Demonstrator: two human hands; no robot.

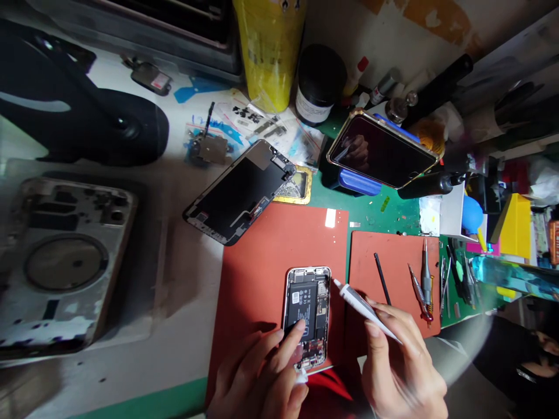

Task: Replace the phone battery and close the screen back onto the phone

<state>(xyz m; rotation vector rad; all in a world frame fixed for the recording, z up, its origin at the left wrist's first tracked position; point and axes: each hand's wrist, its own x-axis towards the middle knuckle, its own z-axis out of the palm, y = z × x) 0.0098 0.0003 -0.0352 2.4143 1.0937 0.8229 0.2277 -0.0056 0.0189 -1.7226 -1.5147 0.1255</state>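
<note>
An opened smartphone point(309, 291) is lying partly under the left hand point(262, 372); whether that hand is gripping anything, I cannot tell. The right hand point(404, 361) is pinching a white nozzle-tipped tube point(364, 308) beside the phone's right edge. Beyond the left fingers, open red mat point(257, 273) is stretching toward a display assembly point(240, 192).

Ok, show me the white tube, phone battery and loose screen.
White tube point(361, 305): head view, on its body.
Phone battery point(308, 305): head view, on its black face.
Loose screen point(238, 195): head view, on its dark back.
</note>
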